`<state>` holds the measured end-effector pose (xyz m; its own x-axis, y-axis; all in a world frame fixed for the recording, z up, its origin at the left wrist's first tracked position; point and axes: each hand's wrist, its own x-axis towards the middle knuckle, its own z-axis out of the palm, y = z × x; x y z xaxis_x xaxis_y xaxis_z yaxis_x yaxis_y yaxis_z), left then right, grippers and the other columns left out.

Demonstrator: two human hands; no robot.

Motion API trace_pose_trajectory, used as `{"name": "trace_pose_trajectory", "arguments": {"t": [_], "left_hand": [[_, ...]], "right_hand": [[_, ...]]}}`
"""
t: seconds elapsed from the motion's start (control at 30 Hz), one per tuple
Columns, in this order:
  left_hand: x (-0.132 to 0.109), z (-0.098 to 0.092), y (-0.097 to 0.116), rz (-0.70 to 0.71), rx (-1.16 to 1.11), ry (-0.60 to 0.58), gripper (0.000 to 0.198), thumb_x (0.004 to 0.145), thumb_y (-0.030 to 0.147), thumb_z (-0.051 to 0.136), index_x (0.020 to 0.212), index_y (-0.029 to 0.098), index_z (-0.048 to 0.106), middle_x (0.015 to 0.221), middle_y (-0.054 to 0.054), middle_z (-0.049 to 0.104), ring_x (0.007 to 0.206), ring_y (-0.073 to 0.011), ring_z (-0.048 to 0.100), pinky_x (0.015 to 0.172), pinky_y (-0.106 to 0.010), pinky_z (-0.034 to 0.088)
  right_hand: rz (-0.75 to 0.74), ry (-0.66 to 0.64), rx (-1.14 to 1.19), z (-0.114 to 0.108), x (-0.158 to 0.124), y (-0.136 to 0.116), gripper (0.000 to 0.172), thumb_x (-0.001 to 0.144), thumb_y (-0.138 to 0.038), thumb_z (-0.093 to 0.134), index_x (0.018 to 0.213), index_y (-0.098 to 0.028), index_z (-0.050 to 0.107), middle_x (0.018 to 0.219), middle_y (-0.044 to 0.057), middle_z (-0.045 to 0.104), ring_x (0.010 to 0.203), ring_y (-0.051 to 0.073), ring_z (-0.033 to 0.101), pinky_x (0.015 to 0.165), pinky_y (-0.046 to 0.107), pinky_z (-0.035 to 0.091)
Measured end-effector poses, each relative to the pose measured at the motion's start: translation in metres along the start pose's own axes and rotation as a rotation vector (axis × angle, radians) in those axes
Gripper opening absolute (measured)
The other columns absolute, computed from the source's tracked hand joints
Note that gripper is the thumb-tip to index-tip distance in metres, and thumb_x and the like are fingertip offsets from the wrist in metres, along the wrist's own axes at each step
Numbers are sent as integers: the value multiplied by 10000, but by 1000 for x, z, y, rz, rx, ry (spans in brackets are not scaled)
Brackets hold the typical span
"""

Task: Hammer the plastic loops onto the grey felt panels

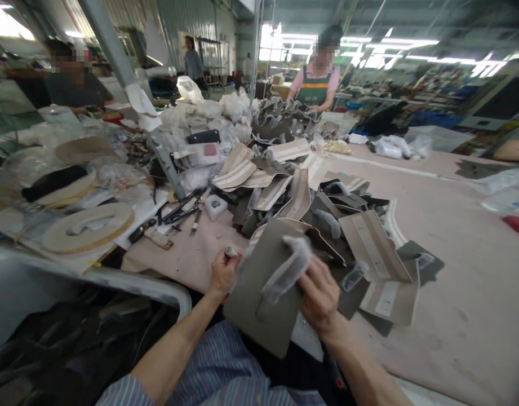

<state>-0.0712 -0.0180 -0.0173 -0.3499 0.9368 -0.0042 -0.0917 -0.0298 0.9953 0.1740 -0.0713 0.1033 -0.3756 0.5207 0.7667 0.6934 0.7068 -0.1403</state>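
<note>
I hold a flat grey-green cut panel (259, 293) upright in front of me, above the near table edge. My left hand (222, 272) is closed at the panel's left edge, with a small pale object pinched at its fingertips. My right hand (322, 296) is closed on the panel's right side, fingers at a crumpled clear plastic sleeve (287, 269) that lies across the panel's face. Just beyond lies a heap of similar grey and beige panels (327, 220), many with plastic-wrapped parts on them.
Scissors and small tools (181, 214) lie left of the heap, near tape rolls (88, 225) and bags. A slanted metal post (128, 84) stands at the left. A dark bin (73, 338) sits below left. Two people work across the beige table (453, 270).
</note>
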Motion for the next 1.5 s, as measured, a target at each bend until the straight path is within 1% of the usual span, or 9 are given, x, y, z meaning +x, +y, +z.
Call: {"name": "trace_pose_trajectory", "arguments": {"t": [0.17,0.47,0.6,0.77,0.93,1.1,1.3,1.4,1.5], "left_hand": [[16,-17,14,-29,-239,160,396,731,413,742,987,142,608,906,-77,730,845,-195,702,835,-337,537],[-1,17,25,-7,-38,-474,268,816,349,703,984,151,637,938,-80,746,898,-219,709,858,-341,549],[0,23,7,-23,-29,-508,228,835,339,692,958,152,645,961,-83,749,909,-218,706,875,-346,545],[1,23,8,-36,24,-494,226,844,354,679,950,157,644,947,-72,753,894,-208,702,851,-320,538],[0,25,12,-2,117,-509,181,861,317,643,954,163,652,956,-61,749,903,-198,694,846,-298,527],[-3,27,12,24,167,-492,126,845,245,620,945,176,651,927,-43,745,884,-191,690,827,-291,523],[-8,37,14,28,174,-418,122,788,198,633,908,176,637,878,-38,739,819,-185,685,768,-273,516],[-10,38,11,45,204,-387,106,786,197,631,890,180,641,858,-34,733,792,-183,678,746,-269,512],[-12,34,9,133,272,-443,101,811,193,601,887,184,667,879,-37,730,824,-186,668,769,-274,507]], "right_hand": [[136,-657,71,58,-71,-29,598,787,-12,433,1332,-196,595,1437,94,522,1419,267,345,1133,464,378],[236,-886,140,62,-61,-16,742,752,-17,391,1454,-247,463,1555,49,378,1476,255,215,1191,541,193],[290,-796,90,50,-63,-17,830,707,-17,391,1518,-180,326,1549,96,371,1459,268,244,1173,550,217],[663,-494,-278,13,-76,-8,451,906,-228,423,1337,-115,498,1270,188,565,1170,321,534,981,458,442],[899,-742,-385,-8,-102,-2,328,930,-389,465,1109,-132,565,999,163,600,830,295,634,697,381,476],[1120,-651,-97,-4,-101,2,130,848,-345,511,857,-216,506,770,62,592,704,239,618,634,332,443],[1714,-328,935,-2,-65,7,183,702,-344,569,786,-229,454,627,-34,487,439,108,419,416,229,348],[1713,-284,900,0,-51,1,219,761,-418,552,805,-228,453,601,-65,431,394,87,336,367,208,268],[1411,-308,580,-2,-41,-9,302,856,-526,490,778,-239,437,571,-60,436,414,110,380,401,228,284]]}}
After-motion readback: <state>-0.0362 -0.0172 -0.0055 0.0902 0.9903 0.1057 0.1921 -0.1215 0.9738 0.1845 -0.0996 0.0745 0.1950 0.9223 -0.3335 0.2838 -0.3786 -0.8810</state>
